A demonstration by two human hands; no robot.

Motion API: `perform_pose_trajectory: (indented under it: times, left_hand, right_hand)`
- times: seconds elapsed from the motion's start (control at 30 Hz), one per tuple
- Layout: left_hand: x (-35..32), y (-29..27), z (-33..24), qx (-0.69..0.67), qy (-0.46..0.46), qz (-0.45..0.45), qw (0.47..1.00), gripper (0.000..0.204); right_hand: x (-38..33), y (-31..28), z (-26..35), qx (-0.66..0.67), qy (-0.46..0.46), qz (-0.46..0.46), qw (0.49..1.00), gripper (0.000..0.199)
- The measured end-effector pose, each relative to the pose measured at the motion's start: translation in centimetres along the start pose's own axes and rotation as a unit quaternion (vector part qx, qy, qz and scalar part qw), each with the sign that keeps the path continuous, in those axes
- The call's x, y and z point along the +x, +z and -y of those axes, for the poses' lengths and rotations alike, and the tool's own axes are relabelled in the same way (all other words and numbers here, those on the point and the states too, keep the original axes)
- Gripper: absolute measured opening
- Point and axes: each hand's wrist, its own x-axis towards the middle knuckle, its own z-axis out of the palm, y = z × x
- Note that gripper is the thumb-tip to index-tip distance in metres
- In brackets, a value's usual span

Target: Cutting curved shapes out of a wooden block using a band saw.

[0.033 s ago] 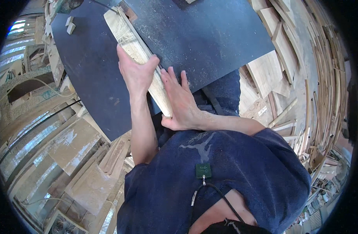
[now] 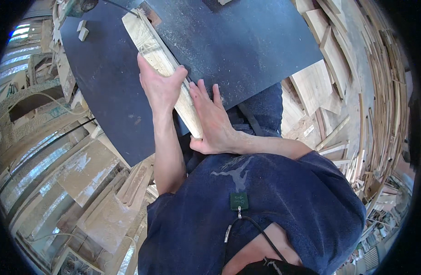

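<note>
A long pale wooden board (image 2: 185,103) lies slanted on a dark table (image 2: 247,50), its near end overhanging the front edge. My left hand (image 2: 160,87) is closed over the board's middle, thumb on the right side and fingers on the left. Against the right side of the near end presses my right hand (image 2: 213,119), its fingers stretched forward and its thumb hooked at the board's end. The undersides of both palms are hidden. A thin dark strip (image 2: 123,7) meets the board's far end, beside a brown wooden inset (image 2: 151,13) in the table.
Sawdust is scattered right of the board. Two small wood offcuts (image 2: 83,32) sit at the table's far left. Wide planks (image 2: 313,85) are piled beyond its right edge, with long strips (image 2: 384,91) farther right. Dusty boards and slats (image 2: 89,169) fill the left side.
</note>
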Motion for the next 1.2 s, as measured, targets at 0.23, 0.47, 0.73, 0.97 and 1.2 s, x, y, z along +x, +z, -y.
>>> perform_pose_trajectory:
  times: [0.23,0.47,0.73,0.97,1.2]
  left_hand:
    - [0.5,0.2,0.5,0.054,0.015,-0.006,0.998,0.078]
    - [0.6,0.3,0.2,-0.01,-0.018,0.008,1.0,0.076]
    - [1.0,0.0,0.1,0.004,-0.007,0.006,1.0,0.075]
    - [1.3,0.0,0.7,0.035,0.014,0.004,0.999,0.08]
    - [1.3,0.2,0.0,0.038,0.002,0.004,0.999,0.079]
  right_hand:
    - [0.4,0.0,-0.8,0.002,-0.018,-0.017,1.0,0.122]
    - [0.6,0.0,-0.6,0.016,-0.005,-0.015,1.0,0.123]
    - [0.9,0.2,-0.4,0.002,-0.002,-0.011,1.0,0.123]
    - [1.4,0.0,-0.6,0.01,0.0,-0.01,1.0,0.124]
    - [1.3,0.0,-0.7,0.012,-0.003,-0.015,1.0,0.124]
